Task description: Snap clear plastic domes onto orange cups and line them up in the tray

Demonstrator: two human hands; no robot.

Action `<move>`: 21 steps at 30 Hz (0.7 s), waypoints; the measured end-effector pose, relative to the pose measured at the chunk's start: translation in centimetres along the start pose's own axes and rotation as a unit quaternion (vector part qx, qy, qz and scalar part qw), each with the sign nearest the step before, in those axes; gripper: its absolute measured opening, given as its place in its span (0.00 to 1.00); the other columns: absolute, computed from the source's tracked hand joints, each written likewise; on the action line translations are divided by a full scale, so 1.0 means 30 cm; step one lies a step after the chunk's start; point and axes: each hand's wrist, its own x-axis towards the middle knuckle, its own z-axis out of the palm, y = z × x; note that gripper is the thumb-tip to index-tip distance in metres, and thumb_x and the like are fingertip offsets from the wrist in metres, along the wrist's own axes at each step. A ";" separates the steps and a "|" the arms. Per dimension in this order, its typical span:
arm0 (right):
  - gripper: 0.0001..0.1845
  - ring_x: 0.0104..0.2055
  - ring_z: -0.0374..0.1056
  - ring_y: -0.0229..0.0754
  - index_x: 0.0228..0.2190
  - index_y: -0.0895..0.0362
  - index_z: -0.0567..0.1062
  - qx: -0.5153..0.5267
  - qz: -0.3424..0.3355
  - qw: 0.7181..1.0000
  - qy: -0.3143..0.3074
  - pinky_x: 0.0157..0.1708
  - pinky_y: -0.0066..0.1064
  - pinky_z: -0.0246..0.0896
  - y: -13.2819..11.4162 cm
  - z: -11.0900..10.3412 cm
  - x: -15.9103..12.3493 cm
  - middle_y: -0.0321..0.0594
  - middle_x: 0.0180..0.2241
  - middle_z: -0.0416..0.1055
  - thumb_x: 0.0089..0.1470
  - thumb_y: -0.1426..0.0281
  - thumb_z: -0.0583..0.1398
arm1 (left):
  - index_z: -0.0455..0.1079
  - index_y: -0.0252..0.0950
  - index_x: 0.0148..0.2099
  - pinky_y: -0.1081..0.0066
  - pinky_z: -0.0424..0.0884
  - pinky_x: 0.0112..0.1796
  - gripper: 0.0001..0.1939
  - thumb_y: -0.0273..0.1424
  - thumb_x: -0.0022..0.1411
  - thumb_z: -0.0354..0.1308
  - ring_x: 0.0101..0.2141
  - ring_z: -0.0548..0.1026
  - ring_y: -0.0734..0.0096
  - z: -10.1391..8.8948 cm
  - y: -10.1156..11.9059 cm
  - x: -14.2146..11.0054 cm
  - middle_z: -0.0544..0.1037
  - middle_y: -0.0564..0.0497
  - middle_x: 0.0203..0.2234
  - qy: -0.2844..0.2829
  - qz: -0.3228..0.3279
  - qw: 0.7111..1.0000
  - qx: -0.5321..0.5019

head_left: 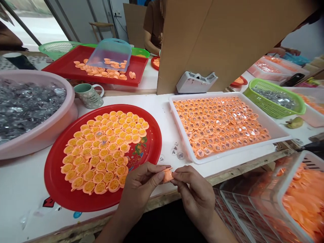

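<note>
Over the front edge of the table, a small orange plastic piece (167,175), which looks like a toy teacup, is pinched between both hands. My left hand (143,184) grips it from the left with thumb and forefinger. From the other side, the fingertips of my right hand (193,187) close on it. Left of them lies a round red tray (154,145) covered with orange toy cups (101,165) with yellow insides. Beyond my right hand, a white tray (280,135) holds rows of orange pieces (222,125) with printed round tops. Several clear discs (180,155) lie between the trays.
A pink basin (72,114) of clear parts stands left, beside a green mug (88,96). A tape dispenser (196,82) sits before a cardboard panel (187,40). Back right is a green basket (275,109); lower right, a crate (283,179) of orange parts. Other people sit across.
</note>
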 end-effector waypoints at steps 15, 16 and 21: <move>0.19 0.34 0.72 0.39 0.41 0.57 0.77 -0.050 -0.035 0.997 -0.044 0.31 0.28 0.69 0.050 0.016 -0.019 0.42 0.33 0.74 0.54 0.87 0.56 | 0.78 0.36 0.33 0.75 0.78 0.35 0.03 0.29 0.55 0.65 0.31 0.80 0.70 0.030 -0.059 0.007 0.82 0.53 0.27 0.103 -0.030 0.994 0.011; 0.20 0.35 0.72 0.39 0.42 0.58 0.76 -0.062 -0.056 0.995 -0.058 0.33 0.28 0.69 0.051 0.014 -0.015 0.43 0.34 0.74 0.54 0.88 0.55 | 0.78 0.36 0.32 0.75 0.78 0.35 0.02 0.29 0.55 0.65 0.30 0.80 0.70 0.028 -0.056 0.007 0.82 0.53 0.27 0.104 -0.033 0.994 0.019; 0.15 0.33 0.71 0.38 0.36 0.57 0.76 -0.065 -0.024 0.996 -0.053 0.32 0.27 0.67 0.066 0.016 -0.004 0.41 0.32 0.73 0.55 0.86 0.56 | 0.77 0.36 0.36 0.71 0.79 0.38 0.05 0.31 0.57 0.62 0.34 0.80 0.67 0.017 -0.057 0.008 0.82 0.51 0.31 0.063 -0.046 0.997 0.018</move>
